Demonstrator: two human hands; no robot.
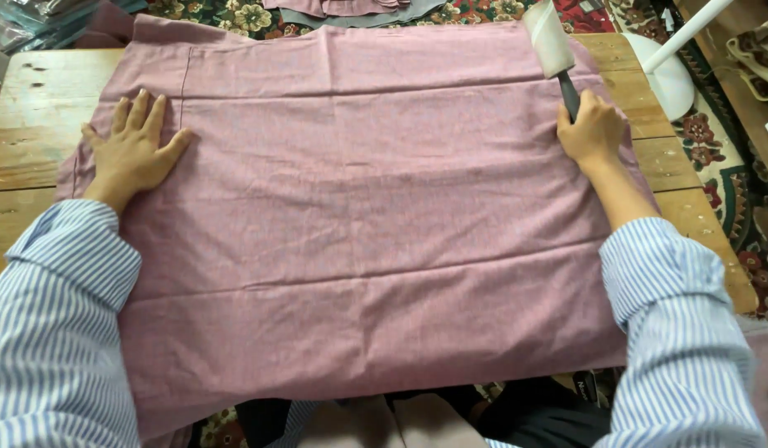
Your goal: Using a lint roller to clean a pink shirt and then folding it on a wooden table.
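Striped blue-and-white shirt sleeves (60,332) frame the lower edge of the view, one on each side. Between them lies a large mauve-pink woven cloth (376,216), spread flat over a pale wooden plank bench (36,91) and hanging off its near edge.

Left hand (135,149): released, palm down, fingers fanned, pressing the cloth near its left hem. It grips nothing.

Right hand (593,131): clenched around the dark handle of a lint roller with a white paper-wrapped drum (550,37); the drum points up and away, at the cloth's far right corner. Whether the drum touches the fabric cannot be told.

Handling estimate: cloth looks light, thin and limp, with faint horizontal fold creases and a stitched seam near the left edge. It would likely bunch or slide on the smooth wood unless pinned, so a flat palm holds it better than a pinch; hems and corners are the places to take hold for lifting. Not fragile.

Surroundings: patterned floral carpet (732,166) beneath; more folded pink cloth (342,8) beyond the far edge.
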